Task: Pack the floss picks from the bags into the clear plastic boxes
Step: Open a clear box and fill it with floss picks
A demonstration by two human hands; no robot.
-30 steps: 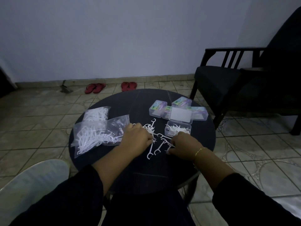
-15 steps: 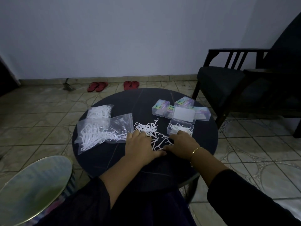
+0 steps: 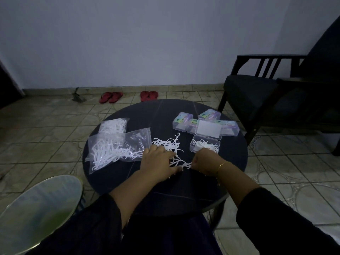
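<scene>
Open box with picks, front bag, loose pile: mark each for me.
open box [image 3: 217, 144], head view, its right wall.
front bag [image 3: 112, 150], head view, middle of the plastic.
loose pile [image 3: 166, 143], head view, tangled centre, on the table.

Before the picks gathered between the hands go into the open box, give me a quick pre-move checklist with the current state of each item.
1. Open clear box lidless, within reach of right hand: ok.
2. Box has room left: cannot tell; picks already inside.
3. Right hand's fingers pinch a pick from the loose floss picks: ok.
4. Left hand rests on the pile: ok; whether it grips any, cannot tell.
5. Bag lies beside the pile, out of the path: ok.
</scene>
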